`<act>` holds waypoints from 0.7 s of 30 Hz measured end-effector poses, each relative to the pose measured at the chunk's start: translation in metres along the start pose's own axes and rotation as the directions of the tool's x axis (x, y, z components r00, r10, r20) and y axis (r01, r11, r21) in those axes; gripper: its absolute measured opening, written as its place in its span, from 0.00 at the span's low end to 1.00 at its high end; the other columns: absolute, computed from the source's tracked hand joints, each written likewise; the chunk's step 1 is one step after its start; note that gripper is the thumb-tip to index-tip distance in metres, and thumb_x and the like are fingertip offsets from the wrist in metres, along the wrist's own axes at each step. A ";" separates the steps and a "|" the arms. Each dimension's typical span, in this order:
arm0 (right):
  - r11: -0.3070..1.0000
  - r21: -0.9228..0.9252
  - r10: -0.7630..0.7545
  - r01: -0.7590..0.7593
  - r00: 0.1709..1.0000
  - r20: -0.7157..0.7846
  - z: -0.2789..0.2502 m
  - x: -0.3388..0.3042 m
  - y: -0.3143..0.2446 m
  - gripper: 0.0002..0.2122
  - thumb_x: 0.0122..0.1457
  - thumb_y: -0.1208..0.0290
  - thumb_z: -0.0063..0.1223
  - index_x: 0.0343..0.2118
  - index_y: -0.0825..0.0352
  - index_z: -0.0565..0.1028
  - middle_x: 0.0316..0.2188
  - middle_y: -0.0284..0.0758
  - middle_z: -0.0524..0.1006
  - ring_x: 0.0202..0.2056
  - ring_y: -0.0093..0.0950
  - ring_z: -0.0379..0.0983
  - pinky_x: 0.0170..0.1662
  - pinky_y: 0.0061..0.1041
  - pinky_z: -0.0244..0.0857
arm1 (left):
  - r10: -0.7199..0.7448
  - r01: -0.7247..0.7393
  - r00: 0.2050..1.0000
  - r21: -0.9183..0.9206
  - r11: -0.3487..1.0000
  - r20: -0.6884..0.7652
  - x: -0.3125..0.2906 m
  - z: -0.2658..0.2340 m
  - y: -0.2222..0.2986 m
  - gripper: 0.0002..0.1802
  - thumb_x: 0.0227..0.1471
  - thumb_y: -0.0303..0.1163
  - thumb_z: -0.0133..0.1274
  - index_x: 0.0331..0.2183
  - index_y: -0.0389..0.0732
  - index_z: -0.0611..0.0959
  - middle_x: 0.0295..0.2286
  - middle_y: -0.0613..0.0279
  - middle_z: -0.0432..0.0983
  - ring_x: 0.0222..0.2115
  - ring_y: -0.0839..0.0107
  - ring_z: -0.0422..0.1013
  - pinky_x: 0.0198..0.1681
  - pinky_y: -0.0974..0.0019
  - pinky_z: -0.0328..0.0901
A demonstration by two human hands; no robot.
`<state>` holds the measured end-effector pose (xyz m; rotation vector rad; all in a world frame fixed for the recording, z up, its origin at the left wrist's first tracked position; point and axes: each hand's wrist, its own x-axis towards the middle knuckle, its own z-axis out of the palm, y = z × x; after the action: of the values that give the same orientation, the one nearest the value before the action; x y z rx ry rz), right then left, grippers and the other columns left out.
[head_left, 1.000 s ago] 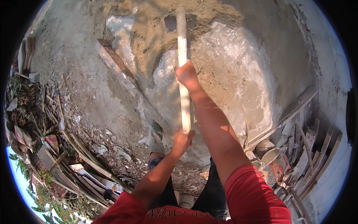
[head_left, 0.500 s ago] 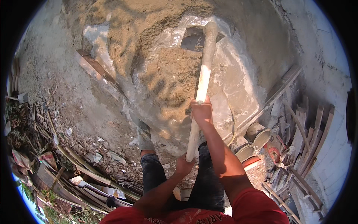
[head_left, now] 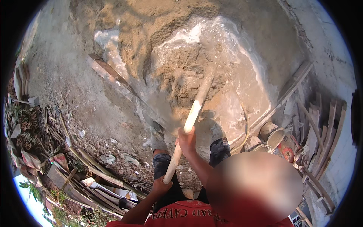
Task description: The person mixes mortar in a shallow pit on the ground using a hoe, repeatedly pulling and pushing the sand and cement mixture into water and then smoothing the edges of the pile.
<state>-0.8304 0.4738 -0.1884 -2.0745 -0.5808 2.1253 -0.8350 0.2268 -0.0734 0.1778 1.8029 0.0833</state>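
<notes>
A hoe with a long pale wooden handle slants from my lap up into a wet sand mix. Its blade is out of sight, and the upper handle is coated with grey mud. My right hand is wrapped round the middle of the handle. Lower down, my left hand grips the handle near its butt end. Milky water rings the mix, with damp brown sand heaped on its far left side. A blurred patch covers part of my right arm.
Boards edge the mix, one at the left and one at the right. A thin hose curves by the right board. Buckets, a red sack and stacked planks stand at right. Scrap wood lies lower left.
The hoe has come toward me, both hands moving down and left with it. Its blade, visible before at the far edge of the mix, is now hidden, and the wet mix looks churned.
</notes>
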 end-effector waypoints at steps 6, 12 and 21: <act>0.972 0.189 0.127 -0.143 0.987 0.095 0.014 -0.056 0.052 0.10 0.59 0.74 0.52 0.39 0.67 0.63 0.19 0.32 0.68 0.13 0.23 0.66 0.15 0.27 0.64 | -0.111 0.108 0.984 0.030 0.994 0.138 -0.069 -0.041 -0.039 0.28 0.44 0.44 0.65 0.44 0.37 0.81 0.32 0.40 0.81 0.37 0.44 0.78 0.42 0.50 0.72; 0.760 -0.649 -0.101 0.043 0.994 -0.052 0.017 0.150 0.050 0.14 0.59 0.70 0.55 0.41 0.71 0.64 0.22 0.41 0.76 0.18 0.33 0.75 0.18 0.32 0.69 | -0.072 0.168 0.983 -0.666 0.727 0.170 0.073 0.053 0.045 0.13 0.47 0.32 0.63 0.30 0.33 0.80 0.17 0.60 0.75 0.12 0.76 0.69 0.15 0.65 0.63; 0.670 -0.499 -0.345 0.550 0.826 0.446 0.117 0.142 -0.142 0.22 0.54 0.66 0.54 0.45 0.79 0.67 0.33 0.56 0.79 0.36 0.53 0.78 0.43 0.45 0.71 | 0.041 -0.263 0.929 -0.576 0.774 -0.368 0.189 0.029 0.159 0.13 0.51 0.35 0.61 0.29 0.34 0.79 0.18 0.63 0.74 0.20 0.72 0.73 0.24 0.62 0.66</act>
<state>-0.9785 0.6306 -0.2733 -1.5157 -1.8406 2.1193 -0.8381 0.4133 -0.2378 -0.1753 1.9982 0.8675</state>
